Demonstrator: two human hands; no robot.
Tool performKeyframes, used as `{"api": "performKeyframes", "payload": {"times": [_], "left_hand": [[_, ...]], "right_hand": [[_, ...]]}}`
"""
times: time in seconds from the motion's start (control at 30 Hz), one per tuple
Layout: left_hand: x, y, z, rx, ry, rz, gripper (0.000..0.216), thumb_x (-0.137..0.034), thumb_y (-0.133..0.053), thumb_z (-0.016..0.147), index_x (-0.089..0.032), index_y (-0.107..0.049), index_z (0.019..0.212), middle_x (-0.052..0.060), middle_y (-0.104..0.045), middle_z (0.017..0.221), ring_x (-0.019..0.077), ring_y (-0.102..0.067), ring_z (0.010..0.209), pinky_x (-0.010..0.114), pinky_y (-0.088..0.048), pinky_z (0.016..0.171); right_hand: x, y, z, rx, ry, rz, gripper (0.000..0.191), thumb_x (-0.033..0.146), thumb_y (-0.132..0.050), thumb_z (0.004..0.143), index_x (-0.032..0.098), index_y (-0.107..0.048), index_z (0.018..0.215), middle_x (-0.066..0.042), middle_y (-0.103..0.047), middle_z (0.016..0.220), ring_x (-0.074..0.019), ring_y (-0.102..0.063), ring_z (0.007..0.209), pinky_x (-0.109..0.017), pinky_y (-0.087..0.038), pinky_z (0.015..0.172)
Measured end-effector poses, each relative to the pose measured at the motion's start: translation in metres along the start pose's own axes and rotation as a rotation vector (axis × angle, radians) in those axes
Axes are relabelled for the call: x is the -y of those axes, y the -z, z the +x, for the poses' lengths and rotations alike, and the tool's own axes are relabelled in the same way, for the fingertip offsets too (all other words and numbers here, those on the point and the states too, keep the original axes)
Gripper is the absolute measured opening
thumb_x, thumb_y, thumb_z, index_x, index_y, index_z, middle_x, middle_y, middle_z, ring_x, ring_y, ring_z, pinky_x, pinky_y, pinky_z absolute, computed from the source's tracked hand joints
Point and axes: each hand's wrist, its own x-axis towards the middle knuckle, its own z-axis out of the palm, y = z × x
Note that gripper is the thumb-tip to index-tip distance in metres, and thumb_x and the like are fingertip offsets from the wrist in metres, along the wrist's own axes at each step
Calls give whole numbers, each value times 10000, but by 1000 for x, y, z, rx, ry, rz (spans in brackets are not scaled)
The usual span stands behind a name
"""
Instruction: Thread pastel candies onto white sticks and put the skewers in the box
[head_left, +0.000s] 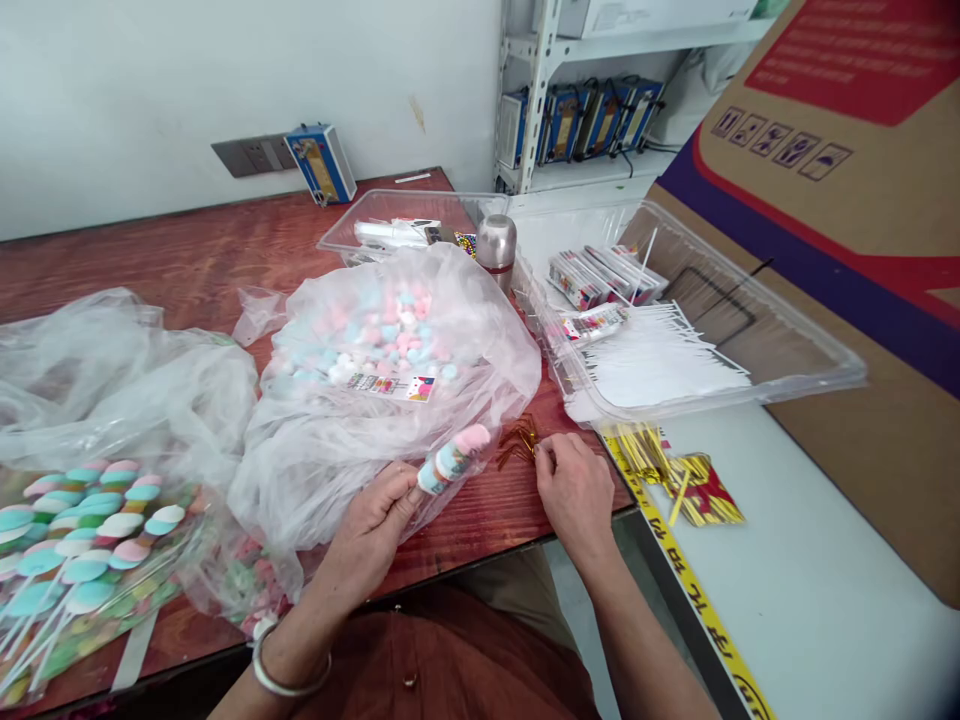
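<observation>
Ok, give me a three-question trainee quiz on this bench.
1. True or false: the left hand holds a wrapped candy stick.
2. The right hand is at: A gold ties; B scissors; C a knife.
3. Fill in: the white sticks lie in the clear ____.
Key: 1 true; 2 A; 3 tray.

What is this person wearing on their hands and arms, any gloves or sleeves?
No gloves and no sleeves in view: the left hand and the right hand are bare, and so are the forearms. A plain silver metal bangle circles the left wrist; the right wrist wears nothing.
</observation>
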Motion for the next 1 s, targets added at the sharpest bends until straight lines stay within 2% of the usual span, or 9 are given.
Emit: {"api": "performKeyframes", "payload": {"times": [0.13,0.23,0.33,0.43,0.6,0.77,0.9,1.0], "left_hand": [[-8,2,-4,113,-180,284,293,-173,-396,970,-194,-684,926,38,-561,844,151,-544,786,253,-408,701],[-6,-1,-10,190,-231,479,349,-102,-365,952,-203,-696,999,41,-564,819,154,-547,729,259,-411,667],[-8,-5,-13,197,-264,587,353,-79,-361,943,-195,-689,1005,43,-573,803,163,-556,717,265,-414,648],[-12,-9,-13,200,-291,623,340,-69,-366,938,-189,-682,977,44,-587,798,172,-568,727,269,-421,649],[-18,-16,-14,277,-266,569,302,-51,-409,916,-195,-674,918,44,-601,812,184,-571,729,288,-424,657],[-20,-21,-14,267,-254,562,289,-26,-426,894,-189,-664,904,50,-595,822,196,-565,745,301,-421,663],[-25,-23,-13,284,-267,595,287,-4,-432,884,-187,-651,861,45,-592,824,192,-558,739,304,-409,658],[-28,-26,-14,275,-285,602,274,-16,-435,897,-189,-642,849,42,-588,823,186,-549,731,301,-412,656]], "right_hand": [[-3,10,-8,-44,114,-74,165,191,-531,969,180,-643,847,-56,-663,810,-213,-579,790,-338,-319,725],[-6,16,-11,-129,248,-160,167,174,-513,982,178,-655,894,-49,-670,794,-202,-569,744,-343,-319,721],[-7,19,-13,-179,302,-158,195,194,-512,991,187,-645,849,-37,-658,751,-189,-563,706,-336,-328,711],[-7,22,-13,-179,284,-148,217,229,-506,999,189,-633,828,-41,-649,756,-188,-566,703,-331,-337,700],[-6,28,-14,-46,250,-244,241,170,-528,957,197,-576,723,-43,-600,706,-199,-522,637,-349,-316,665],[-5,35,-14,-90,250,-298,225,133,-525,939,207,-557,729,-46,-577,719,-218,-519,686,-357,-315,689],[-6,38,-13,-32,305,-333,247,78,-521,919,206,-543,709,-42,-562,692,-214,-502,661,-371,-301,689],[-2,47,-15,-81,306,-311,247,99,-510,935,207,-541,715,-44,-553,697,-209,-493,669,-367,-308,693]]}}
